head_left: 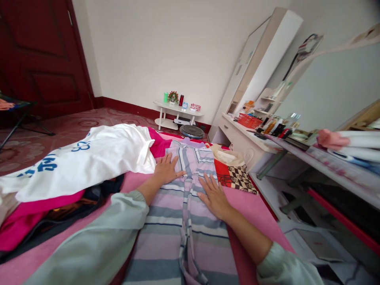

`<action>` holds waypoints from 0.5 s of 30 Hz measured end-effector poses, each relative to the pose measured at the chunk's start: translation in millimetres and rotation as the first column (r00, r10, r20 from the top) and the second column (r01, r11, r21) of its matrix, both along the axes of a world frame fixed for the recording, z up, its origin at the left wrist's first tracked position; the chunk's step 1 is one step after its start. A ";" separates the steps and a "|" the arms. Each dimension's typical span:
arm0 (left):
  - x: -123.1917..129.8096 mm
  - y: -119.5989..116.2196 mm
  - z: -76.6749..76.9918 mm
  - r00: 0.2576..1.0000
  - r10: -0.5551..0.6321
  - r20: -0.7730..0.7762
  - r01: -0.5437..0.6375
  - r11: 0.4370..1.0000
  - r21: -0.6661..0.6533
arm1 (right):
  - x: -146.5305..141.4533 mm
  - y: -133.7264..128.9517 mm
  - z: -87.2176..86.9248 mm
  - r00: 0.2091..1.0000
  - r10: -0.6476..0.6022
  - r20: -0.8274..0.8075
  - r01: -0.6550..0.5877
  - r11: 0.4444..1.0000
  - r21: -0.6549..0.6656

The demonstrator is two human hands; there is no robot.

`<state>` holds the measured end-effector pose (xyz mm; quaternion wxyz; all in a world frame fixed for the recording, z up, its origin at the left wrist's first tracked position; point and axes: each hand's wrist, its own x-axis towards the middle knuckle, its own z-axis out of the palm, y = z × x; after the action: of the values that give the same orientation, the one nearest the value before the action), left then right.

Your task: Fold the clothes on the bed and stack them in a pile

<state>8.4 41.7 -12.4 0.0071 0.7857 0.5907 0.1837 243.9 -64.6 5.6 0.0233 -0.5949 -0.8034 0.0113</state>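
A striped shirt (204,237) in lilac, grey and white lies spread lengthwise on a pink-covered surface (252,213). Its front opening runs down the middle, and the lower end goes out of view toward me. My left hand (166,169) rests open on the upper left part of the shirt, thumb pointing to the centre. On the other side of the opening, my right hand (215,196) lies flat with fingers spread. Neither hand grips the cloth.
To the left, a white garment (118,150) with blue print covers magenta and dark clothes (103,194). Folded patterned cloth (237,176) sits right of the shirt. Beyond stand a low white table (166,106) and a dressing table (237,134). A desk (332,166) runs along the right.
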 end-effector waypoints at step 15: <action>-51.9 -161.9 23.1 0.880 -0.466 0.089 0.472 0.880 -0.052 | -23.8 -150.2 60.8 0.903 0.138 -0.407 -0.189 0.978 -0.088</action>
<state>-43.5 -120.2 10.7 0.1016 0.8971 0.3885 0.1840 220.2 -214.8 66.4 0.1479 -0.5107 -0.8266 0.1845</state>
